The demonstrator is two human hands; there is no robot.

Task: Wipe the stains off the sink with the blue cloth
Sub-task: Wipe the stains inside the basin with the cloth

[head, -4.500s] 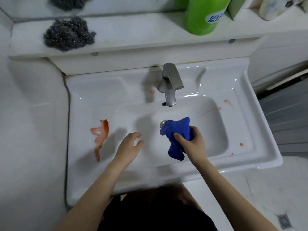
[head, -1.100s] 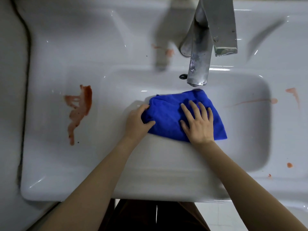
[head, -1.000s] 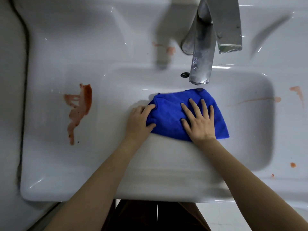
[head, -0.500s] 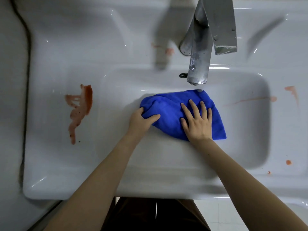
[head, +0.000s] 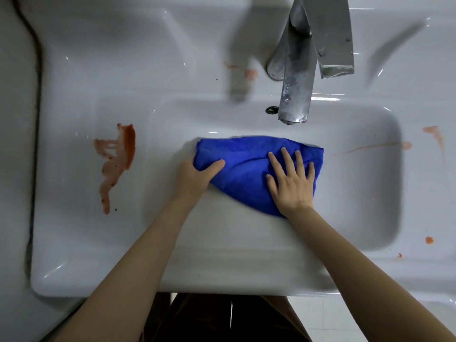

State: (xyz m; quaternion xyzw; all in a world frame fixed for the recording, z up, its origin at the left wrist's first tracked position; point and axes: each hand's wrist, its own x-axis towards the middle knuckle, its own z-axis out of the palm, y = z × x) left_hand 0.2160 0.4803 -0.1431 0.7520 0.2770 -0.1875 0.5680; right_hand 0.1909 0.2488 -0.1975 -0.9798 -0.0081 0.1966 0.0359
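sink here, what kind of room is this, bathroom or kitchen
Probably a bathroom, though the frame is tight. A white ceramic sink with a moulded basin, a single metal tap above it, and pale floor tiles below the front edge suggest a washbasin rather than a kitchen.

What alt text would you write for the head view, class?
Two bare hands spread a blue cloth in a white sink: the left hand grips its edge, the right hand presses flat. An orange-red stain remains left of the basin, below a metal faucet.

No readable text, label or number shows anywhere here
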